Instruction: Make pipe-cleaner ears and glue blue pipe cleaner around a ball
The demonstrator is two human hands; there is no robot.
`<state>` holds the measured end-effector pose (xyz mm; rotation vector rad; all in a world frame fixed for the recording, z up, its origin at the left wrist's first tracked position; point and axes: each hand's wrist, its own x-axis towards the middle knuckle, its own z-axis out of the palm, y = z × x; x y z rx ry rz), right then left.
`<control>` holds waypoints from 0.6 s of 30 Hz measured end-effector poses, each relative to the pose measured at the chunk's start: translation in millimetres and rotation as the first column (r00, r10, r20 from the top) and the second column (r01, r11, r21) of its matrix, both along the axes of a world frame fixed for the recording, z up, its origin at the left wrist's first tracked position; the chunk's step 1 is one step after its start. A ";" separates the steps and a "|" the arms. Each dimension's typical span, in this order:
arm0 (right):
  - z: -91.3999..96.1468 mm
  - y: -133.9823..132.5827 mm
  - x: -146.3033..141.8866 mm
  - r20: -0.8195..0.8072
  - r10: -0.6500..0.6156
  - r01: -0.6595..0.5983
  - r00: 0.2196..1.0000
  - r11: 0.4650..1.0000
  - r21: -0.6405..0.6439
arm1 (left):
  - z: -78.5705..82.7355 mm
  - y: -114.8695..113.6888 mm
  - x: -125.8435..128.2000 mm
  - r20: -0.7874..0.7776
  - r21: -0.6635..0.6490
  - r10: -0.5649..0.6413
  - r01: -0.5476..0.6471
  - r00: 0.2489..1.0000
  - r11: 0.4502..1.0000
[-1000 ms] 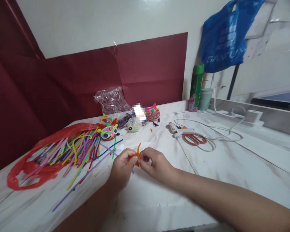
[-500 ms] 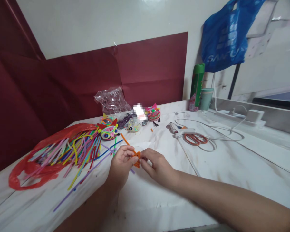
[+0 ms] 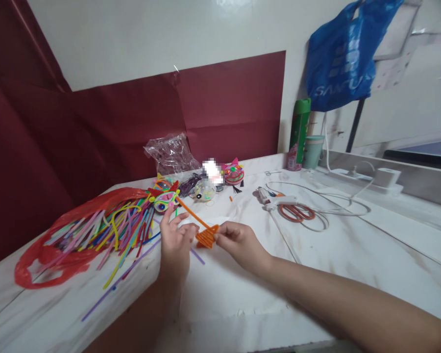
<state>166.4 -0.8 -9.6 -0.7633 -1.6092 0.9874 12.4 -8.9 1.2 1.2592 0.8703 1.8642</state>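
An orange pipe cleaner is bent back and forth into a small, roughly triangular patch, and one straight end sticks up to the left. My right hand pinches the patch at its right edge. Just left of it, my left hand has its fingers spread; whether a fingertip touches the patch I cannot tell. Behind my left hand stands a colourful decorated animal head with red horns. A purple pipe cleaner lies on the table between the hands.
Many coloured pipe cleaners lie on a red plastic bag at left. Toward the back are a clear round ornament and a pink decorated head. A white glue gun and its coiled cable lie right, near a green spray can.
My left hand has let go of the orange pipe cleaner and moved left, its fingers opening. The folded patch now shows fully, still in my right hand.
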 end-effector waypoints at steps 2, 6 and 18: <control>0.3 2.0 -0.7 -0.039 0.035 -0.038 0.999 0.997 -0.064 | 1.1 2.4 -5.7 -0.004 -0.101 -0.051 0.050 0.999 0.994; 0.0 1.9 -1.3 -0.040 0.093 -0.097 0.995 0.990 -0.099 | -2.1 0.4 -8.7 -0.129 -0.296 -0.287 0.239 0.949 0.925; -1.2 14.2 -1.3 -0.149 0.250 -0.282 0.957 0.922 -0.266 | -3.8 4.2 -4.9 0.135 -0.374 -0.344 0.369 0.929 0.851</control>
